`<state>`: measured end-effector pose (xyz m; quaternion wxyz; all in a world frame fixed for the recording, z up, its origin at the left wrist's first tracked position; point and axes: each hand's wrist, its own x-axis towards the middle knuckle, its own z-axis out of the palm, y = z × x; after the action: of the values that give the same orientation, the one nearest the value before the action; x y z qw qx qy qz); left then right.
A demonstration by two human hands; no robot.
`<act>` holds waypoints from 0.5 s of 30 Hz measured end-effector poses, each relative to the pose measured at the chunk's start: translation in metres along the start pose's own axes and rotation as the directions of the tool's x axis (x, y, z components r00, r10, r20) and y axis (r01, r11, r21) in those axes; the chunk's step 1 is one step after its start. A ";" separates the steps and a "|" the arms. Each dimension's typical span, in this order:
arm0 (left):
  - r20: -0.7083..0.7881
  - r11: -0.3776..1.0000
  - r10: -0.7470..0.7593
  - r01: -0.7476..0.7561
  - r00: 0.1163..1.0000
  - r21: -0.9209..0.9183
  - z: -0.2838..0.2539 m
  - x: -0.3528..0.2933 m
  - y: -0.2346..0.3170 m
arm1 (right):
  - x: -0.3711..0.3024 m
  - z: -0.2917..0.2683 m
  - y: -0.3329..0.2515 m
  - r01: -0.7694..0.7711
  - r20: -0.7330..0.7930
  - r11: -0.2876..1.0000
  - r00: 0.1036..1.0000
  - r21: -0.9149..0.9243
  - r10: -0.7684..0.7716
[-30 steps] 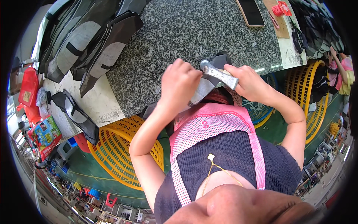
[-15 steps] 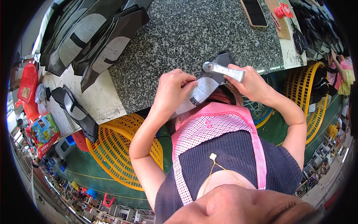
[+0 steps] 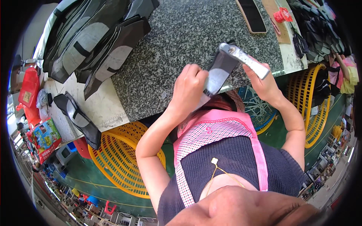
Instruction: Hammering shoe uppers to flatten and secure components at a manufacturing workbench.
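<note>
My right hand is closed round a silver metal hammer, its rounded end over the far end of a dark grey flat piece. This piece lies slanted across the table's near edge, with a silver-grey patch and a black strip across it. My left hand is closed at the piece's left edge beside the patch; its fingertips are mostly hidden. Left of my hands rests a stack of similar dark pieces. Another such piece lies on the white board.
The speckled stone tabletop ends in front of me. A phone, a red wrapper and a dark pile are at the far right. Yellow baskets and a blue basket of strips stand below. Another person is at the right.
My right hand has moved right, and the hammer has risen farther from me. My left hand has shifted right, its fingers curling more. The dark grey piece is turned more steeply away from me.
</note>
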<state>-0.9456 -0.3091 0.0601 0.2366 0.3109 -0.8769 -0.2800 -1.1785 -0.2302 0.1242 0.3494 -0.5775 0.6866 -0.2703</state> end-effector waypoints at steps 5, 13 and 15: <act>0.025 0.989 -0.108 0.110 0.994 -0.102 0.007 0.037 0.003 | 0.008 0.016 0.025 0.075 0.029 0.985 0.997 -0.156 -0.071; -0.027 0.990 -0.126 0.124 0.992 -0.063 0.005 0.007 0.014 | 0.021 -0.014 0.007 0.005 0.062 0.999 0.998 -0.045 -0.002; -0.031 0.993 -0.106 0.105 0.994 -0.057 0.006 0.006 0.014 | 0.012 -0.012 -0.002 0.035 -0.002 0.999 0.999 0.030 -0.035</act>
<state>-0.9592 -0.3018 0.0664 0.2450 0.3548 -0.8469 -0.3111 -1.1877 -0.2425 0.1308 0.3527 -0.5839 0.6724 -0.2872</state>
